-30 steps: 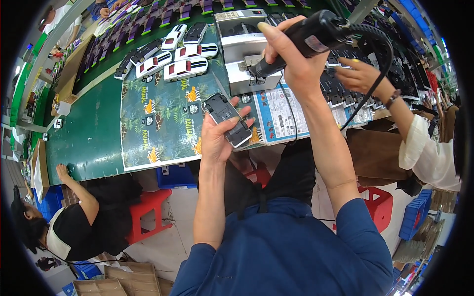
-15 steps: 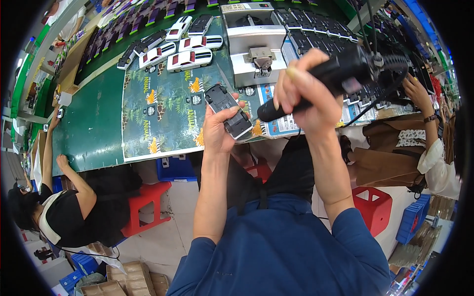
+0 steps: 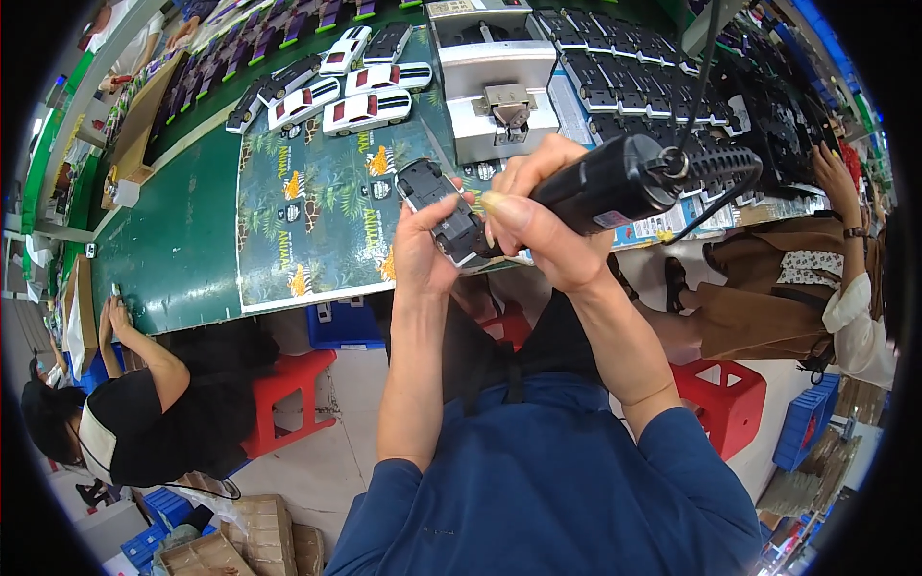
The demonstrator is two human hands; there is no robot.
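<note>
My left hand point(image 3: 429, 248) grips a toy car point(image 3: 443, 206), its black underside facing up and a pale body edge showing. A black corded electric screwdriver point(image 3: 607, 184) is wrapped in my right hand point(image 3: 552, 219). The tool slants down to the left, its front end by the car's near end. My right fingers hide the exact spot where the tip meets the car. Beyond my hands stands a metal screw feeder point(image 3: 492, 72). Several white toy cars point(image 3: 370, 111) with black stripes rest to the left of it.
Printed sheets point(image 3: 317, 211) cover part of the green bench point(image 3: 178, 240). Rows of black-bottomed toy cars point(image 3: 639, 77) stand at the right back. A cable hangs from above to the screwdriver. Co-workers sit at left point(image 3: 144, 403) and right point(image 3: 768, 288). Red stools point(image 3: 288, 403) stand below.
The screwdriver has moved left and down, its front end now at the car's near end. My left hand and the car have hardly moved.
</note>
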